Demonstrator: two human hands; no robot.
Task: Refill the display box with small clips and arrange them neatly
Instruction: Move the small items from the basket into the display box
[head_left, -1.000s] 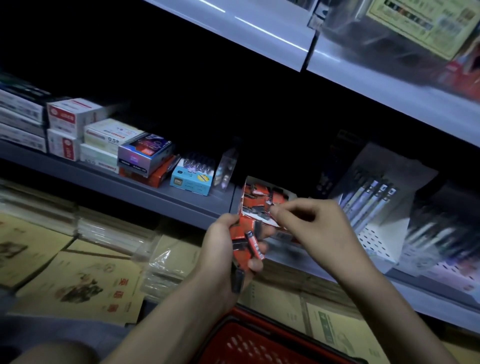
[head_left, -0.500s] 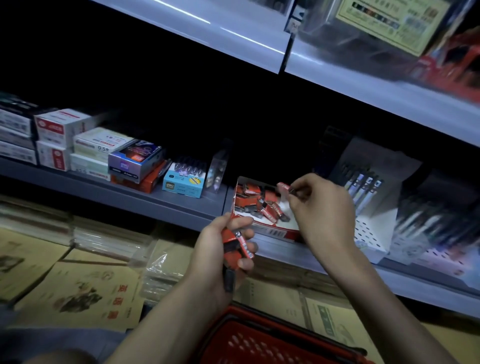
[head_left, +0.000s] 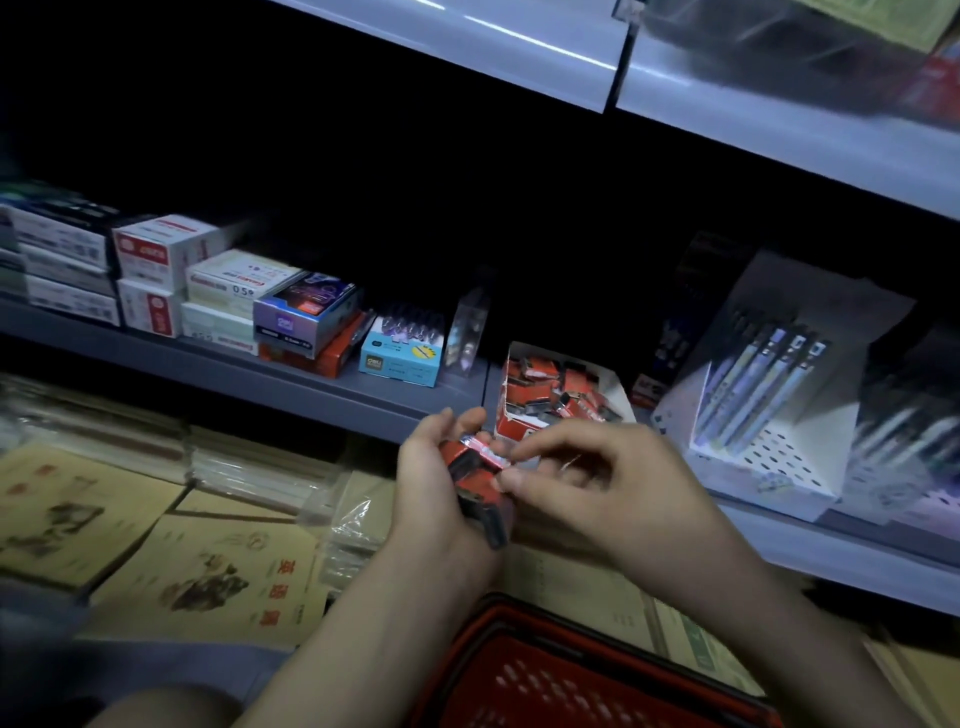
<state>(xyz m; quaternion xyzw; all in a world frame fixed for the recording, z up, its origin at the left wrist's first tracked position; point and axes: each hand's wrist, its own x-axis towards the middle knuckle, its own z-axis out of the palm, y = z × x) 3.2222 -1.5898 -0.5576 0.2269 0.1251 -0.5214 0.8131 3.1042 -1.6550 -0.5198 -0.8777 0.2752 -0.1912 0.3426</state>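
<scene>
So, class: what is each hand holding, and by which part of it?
The left hand cups a bunch of small red clips in its palm, from beneath. The right hand pinches the bunch's upper end between thumb and forefinger.

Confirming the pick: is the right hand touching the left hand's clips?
Touching: head view shows the right hand pinching the clips held by the left hand.

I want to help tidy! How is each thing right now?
Display box: open, on the shelf, clips inside jumbled.
Left hand: grips a clip stack.
Right hand: pinches the clip stack's top.
Basket: below the hands, contents unclear.
</scene>
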